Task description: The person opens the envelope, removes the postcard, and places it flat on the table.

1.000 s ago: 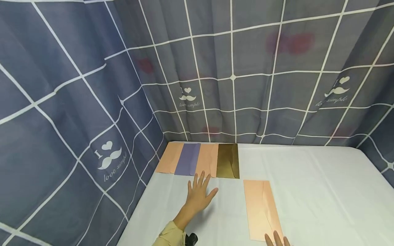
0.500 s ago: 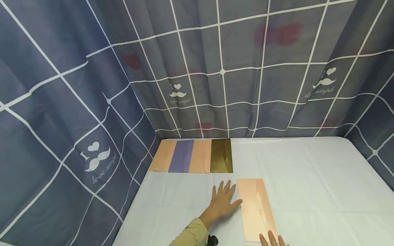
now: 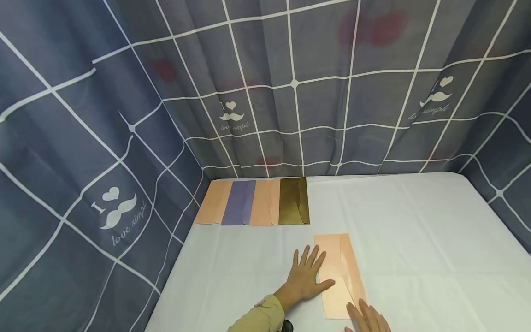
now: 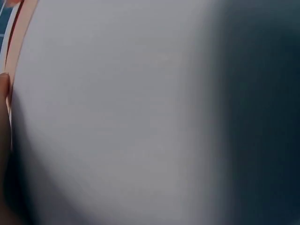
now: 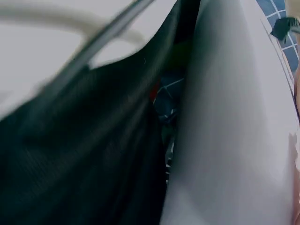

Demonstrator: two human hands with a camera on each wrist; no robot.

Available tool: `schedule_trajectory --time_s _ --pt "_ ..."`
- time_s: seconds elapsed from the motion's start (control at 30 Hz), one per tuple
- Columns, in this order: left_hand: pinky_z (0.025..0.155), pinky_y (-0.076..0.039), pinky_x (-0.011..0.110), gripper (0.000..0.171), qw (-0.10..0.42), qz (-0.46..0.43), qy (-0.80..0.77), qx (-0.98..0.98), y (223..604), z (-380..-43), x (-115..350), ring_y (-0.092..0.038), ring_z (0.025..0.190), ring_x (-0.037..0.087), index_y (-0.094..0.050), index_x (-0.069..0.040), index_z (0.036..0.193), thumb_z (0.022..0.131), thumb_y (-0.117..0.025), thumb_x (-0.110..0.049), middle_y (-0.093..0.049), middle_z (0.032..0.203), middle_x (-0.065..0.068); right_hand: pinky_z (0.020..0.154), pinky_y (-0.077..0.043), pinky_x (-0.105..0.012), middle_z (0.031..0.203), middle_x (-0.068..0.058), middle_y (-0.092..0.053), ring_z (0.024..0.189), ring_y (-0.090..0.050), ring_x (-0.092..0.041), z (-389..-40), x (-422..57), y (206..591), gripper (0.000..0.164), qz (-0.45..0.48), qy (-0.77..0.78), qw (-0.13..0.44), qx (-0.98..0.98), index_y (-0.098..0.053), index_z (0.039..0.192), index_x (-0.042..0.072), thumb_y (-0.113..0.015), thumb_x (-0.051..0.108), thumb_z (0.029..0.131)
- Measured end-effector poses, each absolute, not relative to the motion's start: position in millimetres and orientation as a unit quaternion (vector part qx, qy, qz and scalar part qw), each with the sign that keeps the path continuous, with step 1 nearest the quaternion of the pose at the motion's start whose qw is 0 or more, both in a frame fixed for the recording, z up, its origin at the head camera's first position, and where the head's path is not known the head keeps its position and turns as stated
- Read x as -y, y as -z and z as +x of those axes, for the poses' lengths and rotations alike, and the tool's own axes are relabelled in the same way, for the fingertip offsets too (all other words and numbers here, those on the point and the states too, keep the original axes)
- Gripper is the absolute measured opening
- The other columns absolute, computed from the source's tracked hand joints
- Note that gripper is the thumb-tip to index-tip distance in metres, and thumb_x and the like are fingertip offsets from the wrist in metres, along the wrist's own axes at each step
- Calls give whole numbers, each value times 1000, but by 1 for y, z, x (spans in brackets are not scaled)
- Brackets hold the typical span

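Note:
A peach envelope [image 3: 344, 263] lies flap side up on the white table, its long side running away from the person. My left hand [image 3: 303, 279], fingers straight and spread, rests along its left edge, thumb and fingertips over the paper. At the lower right corner my right hand [image 3: 368, 317] touches the envelope with extended fingers; the rest of that hand is cut off by the frame. In the left wrist view, only the thumb [image 4: 4, 89] and a strip of the envelope [image 4: 21, 35] show at the left border.
Along the table's back left edge lie a peach envelope [image 3: 214, 201], a purple envelope [image 3: 239, 202], another peach envelope [image 3: 264, 202] and a gold envelope [image 3: 294, 201], side by side. Dark grid-patterned curtains [image 3: 319, 110] enclose the white table [image 3: 419, 240].
My left hand has gone from below the row of envelopes rightward onto the single peach envelope. My right hand reaches slightly farther onto its lower corner. The head view has shifted a little.

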State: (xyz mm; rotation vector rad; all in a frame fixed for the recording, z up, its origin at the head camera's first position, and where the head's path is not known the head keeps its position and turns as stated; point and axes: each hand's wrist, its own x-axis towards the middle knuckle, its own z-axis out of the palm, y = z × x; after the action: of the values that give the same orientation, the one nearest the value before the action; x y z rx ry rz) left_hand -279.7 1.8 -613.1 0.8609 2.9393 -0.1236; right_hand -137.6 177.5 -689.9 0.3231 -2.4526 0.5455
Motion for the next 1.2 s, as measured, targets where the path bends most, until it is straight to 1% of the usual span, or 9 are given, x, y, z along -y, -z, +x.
schedule_trajectory --time_s 0.03,0.1,0.27,0.37,0.47,0.57,0.7,0.83,1.2 --pt "111 -13 54 84 39 279 42 -959 613 -279 1 -5 144 25 -12 -27 154 87 -10 -77 -5 160 0 80 -42 -66 144 -16 -36 94 -53 -50 -141 -176 684 59 120 -218 299 921 -49 136 20 -46 60 92" --pt "111 -12 53 84 39 279 43 -959 612 -276 5 -5 144 25 -12 -27 155 87 -10 -77 -5 160 0 68 -48 -62 126 -21 -48 93 -54 -47 -152 -175 673 57 117 -219 306 919 -57 122 8 -39 56 97" --pt "112 -12 53 84 36 289 37 -956 613 -272 5 -5 144 25 -12 -25 155 87 -8 -76 -7 159 1 81 -42 -65 131 -24 -44 106 -46 -47 -176 -177 656 49 102 -211 263 936 -50 127 6 -44 45 98" --pt "111 -14 52 85 29 293 46 -954 614 -272 4 -7 144 25 -13 -25 155 87 -6 -76 -8 159 1 92 -36 -64 132 -25 -43 109 -45 -46 -186 -180 649 49 119 -189 268 937 -48 130 5 -33 43 102" --pt "111 -14 52 85 22 293 55 -954 615 -273 4 -7 144 24 -13 -26 155 87 -6 -76 -8 159 1 96 -35 -62 133 -23 -44 109 -48 -44 -192 -180 645 53 143 -162 283 935 -47 132 7 -20 43 104" --pt "112 -13 52 85 21 291 55 -955 616 -275 5 -6 144 24 -12 -26 155 87 -8 -77 -7 159 1 89 -40 -62 133 -21 -45 106 -51 -42 -196 -179 641 54 160 -139 295 932 -47 133 9 -16 42 104" --pt "112 -12 52 85 29 288 44 -956 616 -276 7 -5 144 24 -12 -26 155 87 -10 -77 -7 159 1 86 -42 -62 132 -21 -46 104 -52 -43 -197 -179 636 54 165 -133 298 931 -48 133 8 -16 42 104" --pt "112 -11 52 86 35 285 43 -957 618 -274 9 -4 144 23 -12 -27 155 86 -8 -78 -6 159 0 84 -43 -61 129 -24 -47 100 -52 -43 -196 -183 631 58 162 -130 297 932 -49 132 5 -18 45 103" --pt "111 -8 54 85 46 291 27 -955 617 -276 9 -1 145 25 -10 -25 155 87 -10 -77 -4 160 1 83 -42 -62 131 -28 -40 99 -48 -47 -188 -223 622 64 104 -154 286 940 -43 136 5 -11 48 102"
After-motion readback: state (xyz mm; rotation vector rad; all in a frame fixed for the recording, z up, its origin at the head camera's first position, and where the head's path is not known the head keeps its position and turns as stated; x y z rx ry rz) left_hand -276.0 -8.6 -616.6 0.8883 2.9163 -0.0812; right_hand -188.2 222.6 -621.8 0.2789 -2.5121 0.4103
